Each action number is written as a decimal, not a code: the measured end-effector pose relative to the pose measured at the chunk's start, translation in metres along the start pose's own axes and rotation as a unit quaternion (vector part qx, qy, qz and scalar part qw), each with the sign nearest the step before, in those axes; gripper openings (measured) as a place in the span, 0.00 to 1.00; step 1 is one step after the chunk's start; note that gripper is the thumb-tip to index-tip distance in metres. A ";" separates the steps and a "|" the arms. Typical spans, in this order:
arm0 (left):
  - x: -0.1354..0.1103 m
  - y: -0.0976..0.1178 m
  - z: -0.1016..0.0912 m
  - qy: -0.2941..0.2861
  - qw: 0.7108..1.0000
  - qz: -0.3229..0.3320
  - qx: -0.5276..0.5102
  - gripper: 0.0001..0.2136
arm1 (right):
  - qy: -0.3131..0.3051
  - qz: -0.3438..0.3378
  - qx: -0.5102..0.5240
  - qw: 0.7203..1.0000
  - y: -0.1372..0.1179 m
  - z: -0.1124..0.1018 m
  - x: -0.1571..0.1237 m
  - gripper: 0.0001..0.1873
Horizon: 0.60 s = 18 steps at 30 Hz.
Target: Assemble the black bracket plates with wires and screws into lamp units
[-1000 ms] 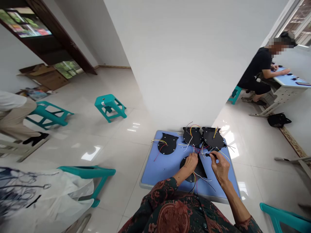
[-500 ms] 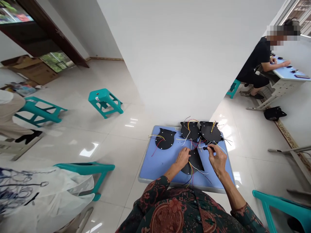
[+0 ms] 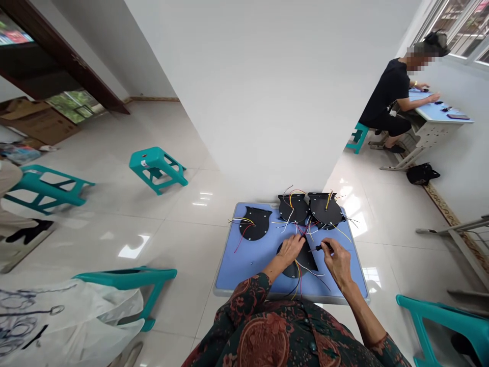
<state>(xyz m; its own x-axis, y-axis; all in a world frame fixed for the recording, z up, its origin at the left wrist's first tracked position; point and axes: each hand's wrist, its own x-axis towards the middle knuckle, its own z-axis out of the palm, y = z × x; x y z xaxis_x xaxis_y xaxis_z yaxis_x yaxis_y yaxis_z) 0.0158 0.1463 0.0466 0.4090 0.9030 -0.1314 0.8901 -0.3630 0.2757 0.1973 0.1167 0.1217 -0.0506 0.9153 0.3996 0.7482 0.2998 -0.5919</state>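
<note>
A black rounded plate [image 3: 308, 262] with white, yellow, red and black wires lies at the near side of the blue table. My left hand [image 3: 291, 250] rests over its upper part, fingers closed on the far edge and covering some of it. In my right hand [image 3: 338, 259] is a small screwdriver [image 3: 323, 246] with a dark handle, gripped in closed fingers just right of the plate. Its thin shaft points left toward the plate; whether the tip touches a screw I cannot tell.
Similar wired plates lie on the blue table [image 3: 237, 265]: one at the left [image 3: 255, 224], others at the far side [image 3: 293, 208] and far right [image 3: 324, 210], close together. Beyond the table stands a white pillar [image 3: 260, 102]. Green stools [image 3: 157, 165] and a seated person [image 3: 395, 97] are farther off.
My right hand has brought the screwdriver nearer to me, beside the plate. The fingers of my left hand have shifted slightly right along it. The whole view has turned a little.
</note>
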 end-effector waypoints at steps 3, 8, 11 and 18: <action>0.007 0.004 0.001 -0.005 1.000 -0.010 0.020 0.13 | 0.006 -0.001 0.000 1.000 -0.002 -0.002 0.000 0.16; 0.014 0.016 0.004 -0.002 0.998 -0.045 0.037 0.12 | 0.014 -0.012 0.001 1.000 -0.001 -0.005 -0.002 0.16; 0.014 0.022 0.004 -0.002 0.998 -0.060 0.037 0.11 | 0.020 -0.021 0.002 1.000 0.000 -0.005 -0.002 0.15; 0.010 0.026 0.001 0.001 0.996 -0.086 0.015 0.12 | 0.038 -0.028 0.007 0.999 0.002 -0.011 -0.003 0.15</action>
<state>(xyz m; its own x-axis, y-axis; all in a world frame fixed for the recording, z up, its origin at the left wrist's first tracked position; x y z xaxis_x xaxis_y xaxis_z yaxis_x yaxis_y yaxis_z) 0.0429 0.1456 0.0519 0.2495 0.9529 -0.1726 0.9524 -0.2093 0.2214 0.2060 0.1116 0.1269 -0.0409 0.8743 0.4836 0.7369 0.3533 -0.5764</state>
